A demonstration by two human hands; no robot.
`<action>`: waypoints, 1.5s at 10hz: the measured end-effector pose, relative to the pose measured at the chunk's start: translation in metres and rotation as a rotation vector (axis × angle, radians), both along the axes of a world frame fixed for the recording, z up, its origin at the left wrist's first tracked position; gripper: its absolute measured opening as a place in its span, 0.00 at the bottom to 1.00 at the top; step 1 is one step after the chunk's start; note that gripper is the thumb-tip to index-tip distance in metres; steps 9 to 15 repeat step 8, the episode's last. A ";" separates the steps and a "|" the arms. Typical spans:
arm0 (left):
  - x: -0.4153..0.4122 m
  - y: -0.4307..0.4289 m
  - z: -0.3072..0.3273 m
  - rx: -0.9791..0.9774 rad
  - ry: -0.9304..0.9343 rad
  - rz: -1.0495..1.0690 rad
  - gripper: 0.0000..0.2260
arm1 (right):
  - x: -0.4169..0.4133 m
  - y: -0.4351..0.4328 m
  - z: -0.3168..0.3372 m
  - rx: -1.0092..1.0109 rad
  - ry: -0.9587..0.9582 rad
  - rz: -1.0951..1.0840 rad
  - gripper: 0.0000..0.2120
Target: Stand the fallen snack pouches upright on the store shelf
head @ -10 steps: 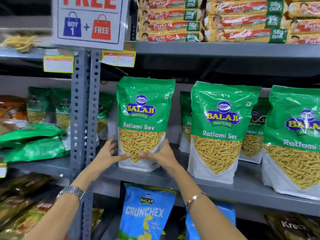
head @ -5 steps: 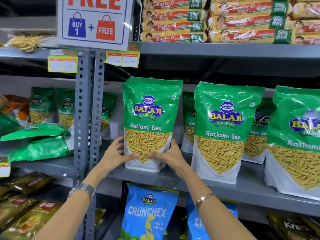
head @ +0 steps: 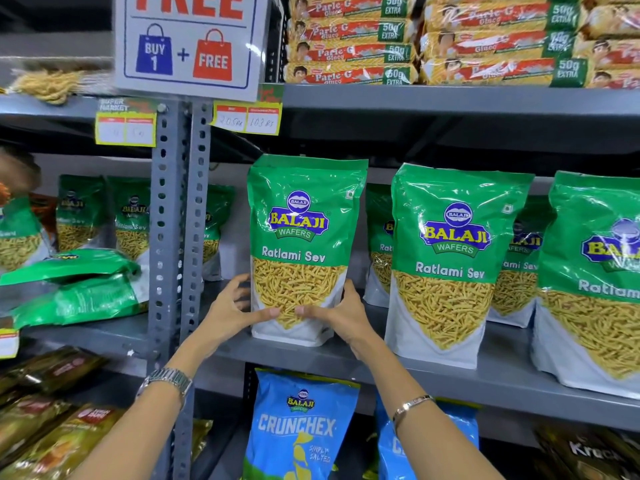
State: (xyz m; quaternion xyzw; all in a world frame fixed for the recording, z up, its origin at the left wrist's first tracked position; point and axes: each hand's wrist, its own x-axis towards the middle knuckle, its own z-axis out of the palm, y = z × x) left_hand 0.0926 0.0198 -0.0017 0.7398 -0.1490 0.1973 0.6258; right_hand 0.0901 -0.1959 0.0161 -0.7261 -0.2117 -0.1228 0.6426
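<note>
Reaching forward with both bare hands, left hand (head: 232, 311) and right hand (head: 341, 315), toward the grey shelf (head: 398, 370). Clamping the lower part of one green Ratlami Sev pouch (head: 304, 244) from both sides, each grip closed on it, thumbs lying across the front near the white base, fingers wrapped around the side edges. Holding that pouch upright with its base on or very near the shelf; exact contact hard to tell. Judging this pouch to be almost finished, needing only a release once steady.

Standing just to the right on the same shelf, two more front pouches (head: 450, 258), upright and apart from the hands, with others upright behind them. Counting these as already in order.

Lying farther left, beyond the perforated grey upright post (head: 180, 209), two fallen green pouches (head: 74, 289), stacked flat one on the other on the neighbouring shelf section. Judging these to be the remaining work. Standing upright behind them, more pouches of the same kind.

Hanging above, a buy-one-get-one sign (head: 188, 43).
</note>
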 end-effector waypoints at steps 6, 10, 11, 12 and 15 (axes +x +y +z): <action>0.001 -0.001 -0.005 0.003 -0.021 0.018 0.41 | -0.002 0.002 -0.004 -0.028 0.000 -0.014 0.34; -0.018 -0.015 -0.003 0.001 -0.127 0.128 0.49 | -0.022 -0.001 -0.008 0.041 -0.099 -0.151 0.38; -0.018 -0.015 -0.003 0.001 -0.127 0.128 0.49 | -0.022 -0.001 -0.008 0.041 -0.099 -0.151 0.38; -0.018 -0.015 -0.003 0.001 -0.127 0.128 0.49 | -0.022 -0.001 -0.008 0.041 -0.099 -0.151 0.38; -0.018 -0.015 -0.003 0.001 -0.127 0.128 0.49 | -0.022 -0.001 -0.008 0.041 -0.099 -0.151 0.38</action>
